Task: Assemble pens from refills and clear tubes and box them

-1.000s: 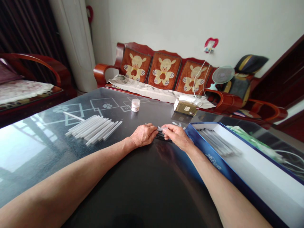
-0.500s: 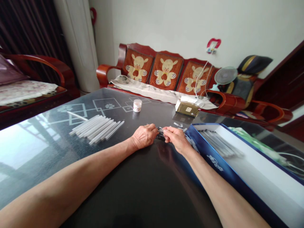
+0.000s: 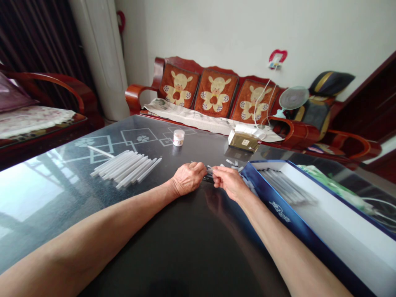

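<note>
Right hand shifts slightly beside a small dark piece

Right hand point(image 3: 230, 184) has dropped a touch lower and turned slightly since the earlier frame, while the left hand point(image 3: 188, 178) sits in almost the same place. Both hands are curled rather than spread, their fingertips just apart on either side of a small dark piece point(image 3: 210, 177), which lies on the bench point(image 3: 192, 235) between them. Translucent tips point(image 3: 210, 168) poke out at its top. The hands hide most of it, so whether either one is actually gripping it, I cannot tell.

Loose pale bits point(image 3: 232, 162) are scattered just beyond the right hand. To the right, near that hand, stands an open blue box point(image 3: 272, 206) with a white inner wall, holding a row of grey-white tubes point(image 3: 287, 187). On the left of the bench lies a bundle of white plastic tubes point(image 3: 123, 169), roughly side by side, with one single tube point(image 3: 99, 151) just beyond them. Farther back stand a small white jar point(image 3: 178, 137) and a brown paper packet point(image 3: 243, 141).

Behind the bench is a red wooden sofa point(image 3: 216, 93) with bear-pattern cushions, newspaper point(image 3: 198, 117) spread along its seat, and a small fan point(image 3: 293, 98) at its far end.
</note>
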The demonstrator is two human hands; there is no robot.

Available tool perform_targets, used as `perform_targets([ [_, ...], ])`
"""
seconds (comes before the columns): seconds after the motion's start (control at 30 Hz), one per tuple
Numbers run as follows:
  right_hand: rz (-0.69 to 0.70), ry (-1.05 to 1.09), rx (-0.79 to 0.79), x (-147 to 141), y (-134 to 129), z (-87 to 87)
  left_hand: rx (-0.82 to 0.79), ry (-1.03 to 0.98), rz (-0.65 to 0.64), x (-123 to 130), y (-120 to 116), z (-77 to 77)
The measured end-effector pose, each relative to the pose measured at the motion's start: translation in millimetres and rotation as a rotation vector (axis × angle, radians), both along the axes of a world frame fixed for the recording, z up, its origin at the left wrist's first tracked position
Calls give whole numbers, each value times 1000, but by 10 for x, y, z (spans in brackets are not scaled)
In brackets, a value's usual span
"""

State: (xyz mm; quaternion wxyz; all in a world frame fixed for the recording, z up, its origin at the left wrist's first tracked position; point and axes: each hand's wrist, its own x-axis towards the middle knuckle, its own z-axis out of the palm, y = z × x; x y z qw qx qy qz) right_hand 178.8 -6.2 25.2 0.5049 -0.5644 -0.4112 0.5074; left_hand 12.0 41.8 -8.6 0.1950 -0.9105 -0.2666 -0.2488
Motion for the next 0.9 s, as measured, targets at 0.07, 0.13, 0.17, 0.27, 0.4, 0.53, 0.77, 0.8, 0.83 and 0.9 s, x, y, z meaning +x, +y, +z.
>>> perform_targets([
  [0.07,0,13,-25,2,-3,12,14,2,-7,-5,-10,10],
  [0.13,8,21,-43,9,-4,20,18,5,-17,-7,-19,18],
  [0.17,17,27,-52,13,-4,23,19,9,-22,-7,-23,22],
  [0.27,59,73,-87,23,0,28,22,32,-18,-4,-31,30],
  [0.4,82,31,-92,40,18,46,31,20,-10,5,-17,36],
  [0.53,111,-436,93,94,15,105,59,-62,4,11,17,46],
  [0.77,160,-1323,645,88,-83,193,76,-164,-23,10,44,29],
  [0.8,171,-1365,630,76,-88,223,82,-180,-17,9,41,33],
  [0.83,179,-1404,605,78,-90,267,89,-197,-11,7,33,42],
  [0.9,168,-1474,549,154,-87,403,100,-241,-3,2,10,70],
])
